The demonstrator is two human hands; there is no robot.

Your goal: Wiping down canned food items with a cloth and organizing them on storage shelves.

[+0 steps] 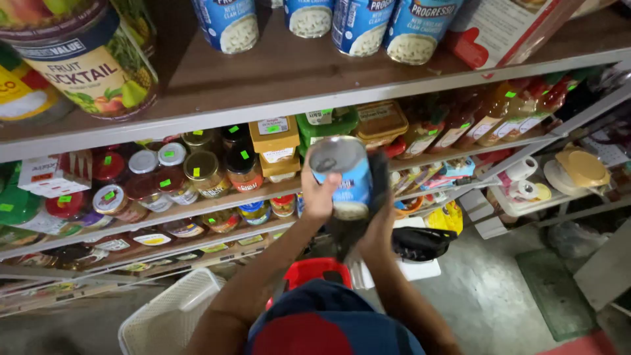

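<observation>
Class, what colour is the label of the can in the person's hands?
Blue, on the can; head view.

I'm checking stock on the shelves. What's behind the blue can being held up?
Behind the blue can, a dark cloth in the right hand shows, with shelf packets beyond; the left hand grips it. Goods directly behind are covered.

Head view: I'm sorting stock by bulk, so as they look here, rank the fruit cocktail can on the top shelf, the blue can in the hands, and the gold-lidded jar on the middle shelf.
1. fruit cocktail can, though nearest the camera, so unsure.
2. blue can, held by the left hand and the right hand.
3. gold-lidded jar.
</observation>
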